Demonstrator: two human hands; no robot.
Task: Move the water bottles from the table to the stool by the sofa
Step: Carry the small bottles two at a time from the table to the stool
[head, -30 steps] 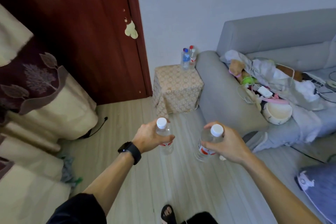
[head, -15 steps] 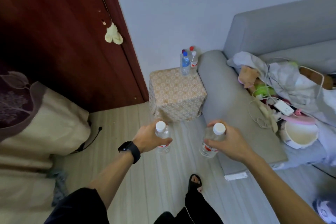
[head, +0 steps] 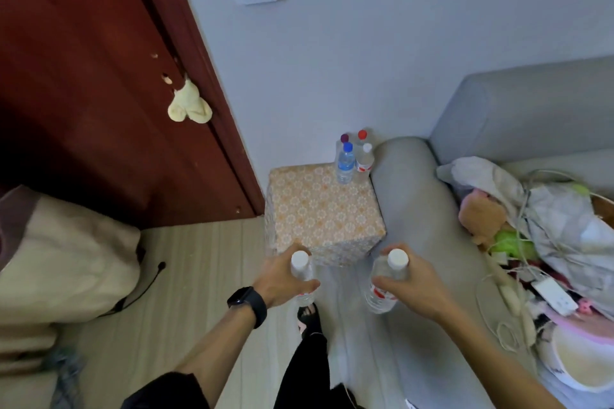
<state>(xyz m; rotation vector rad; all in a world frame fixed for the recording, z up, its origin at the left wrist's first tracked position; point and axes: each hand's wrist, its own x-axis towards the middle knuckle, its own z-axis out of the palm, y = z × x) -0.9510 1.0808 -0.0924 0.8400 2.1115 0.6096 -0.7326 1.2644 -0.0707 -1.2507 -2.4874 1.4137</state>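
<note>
Water bottles are the load here, and the largest thing framing their target is the grey fabric sofa (head: 408, 209) along the right. Its rounded armrest touches the square stool covered in orange floral cloth (head: 319, 209), which stands in the corner by the dark red wooden door (head: 83, 93). Four small bottles with mixed caps (head: 352, 159) crowd the stool's back right corner; the front and left of its top show bare cloth.

The left grip (head: 279, 279), a bare hand with a black watch at the wrist, is wrapped round a clear white-capped plastic bottle (head: 303, 272). The right grip (head: 412, 289) clasps a second clear white-capped bottle with a red label (head: 378, 302). Both bottles are carried upright in the air, just short of the stool's near edge.

To place them well, I would reach over the front edge and set each base flat on the bare cloth, beside the cluster and not against it. A cloth top may let a nudged bottle topple, so I would let go of one at a time.
</note>
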